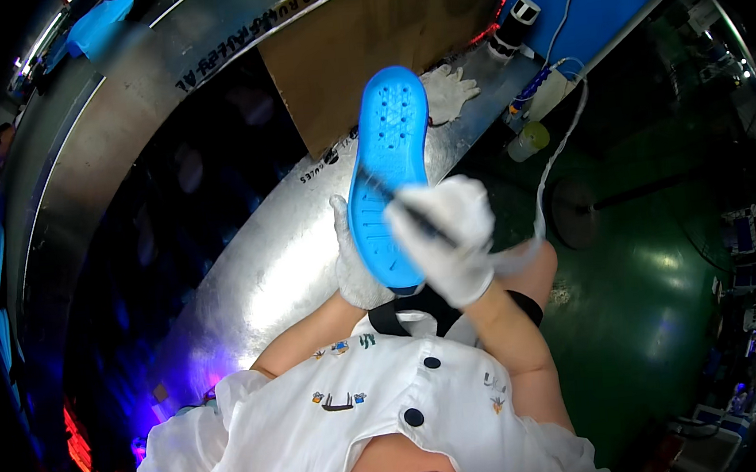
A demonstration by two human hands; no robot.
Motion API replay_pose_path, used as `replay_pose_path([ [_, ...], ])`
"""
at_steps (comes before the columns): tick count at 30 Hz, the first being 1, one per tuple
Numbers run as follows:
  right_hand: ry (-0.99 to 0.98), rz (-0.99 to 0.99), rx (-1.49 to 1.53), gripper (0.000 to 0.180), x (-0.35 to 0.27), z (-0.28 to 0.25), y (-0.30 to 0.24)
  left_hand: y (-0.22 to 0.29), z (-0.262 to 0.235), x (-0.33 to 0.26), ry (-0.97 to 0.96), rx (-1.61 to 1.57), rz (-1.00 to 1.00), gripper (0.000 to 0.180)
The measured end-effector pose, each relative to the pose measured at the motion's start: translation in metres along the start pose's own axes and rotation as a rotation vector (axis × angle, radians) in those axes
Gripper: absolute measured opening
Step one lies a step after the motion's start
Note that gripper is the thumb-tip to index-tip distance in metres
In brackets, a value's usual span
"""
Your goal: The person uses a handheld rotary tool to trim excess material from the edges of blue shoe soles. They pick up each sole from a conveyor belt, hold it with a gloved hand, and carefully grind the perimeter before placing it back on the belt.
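Note:
A bright blue shoe sole (391,146) stands lengthwise in front of me, its ribbed and holed face turned up to view. My left hand (358,269), in a white glove, grips the sole along its left edge near the lower end; most of its fingers are hidden behind it. Over the sole's lower right side is my right hand (449,239), also gloved and smeared by motion. Its fingers are closed round a thin dark pen-like tool (393,201), whose tip points up and left over the middle of the sole. Blur hides the tool's exact kind and whether it touches.
A shiny metal bench (281,244) lies beneath. A spare white glove (448,93) rests beyond the sole, beside brown cardboard (328,53). A black-and-white bottle (517,25), a yellow-topped container (528,140) and a blue panel (595,6) are farther right. A pale hose (559,164) hangs near my right arm.

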State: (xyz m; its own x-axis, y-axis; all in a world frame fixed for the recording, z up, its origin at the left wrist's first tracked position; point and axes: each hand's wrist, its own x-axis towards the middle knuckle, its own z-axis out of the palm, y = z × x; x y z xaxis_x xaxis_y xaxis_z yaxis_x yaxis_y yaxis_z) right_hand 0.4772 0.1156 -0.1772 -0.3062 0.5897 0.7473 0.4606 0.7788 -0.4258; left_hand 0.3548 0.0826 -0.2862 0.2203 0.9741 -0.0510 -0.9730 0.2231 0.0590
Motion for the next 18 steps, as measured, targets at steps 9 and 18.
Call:
replay_pose_path([
  [9,-0.051,-0.045,0.120,0.022,-0.017,0.005,-0.017,0.009,0.018,0.004,-0.114,0.057,0.048,0.096],
  [18,-0.028,0.027,0.258,0.012,-0.032,0.010,-0.032,0.029,0.022,0.011,-0.205,0.130,0.028,0.101],
])
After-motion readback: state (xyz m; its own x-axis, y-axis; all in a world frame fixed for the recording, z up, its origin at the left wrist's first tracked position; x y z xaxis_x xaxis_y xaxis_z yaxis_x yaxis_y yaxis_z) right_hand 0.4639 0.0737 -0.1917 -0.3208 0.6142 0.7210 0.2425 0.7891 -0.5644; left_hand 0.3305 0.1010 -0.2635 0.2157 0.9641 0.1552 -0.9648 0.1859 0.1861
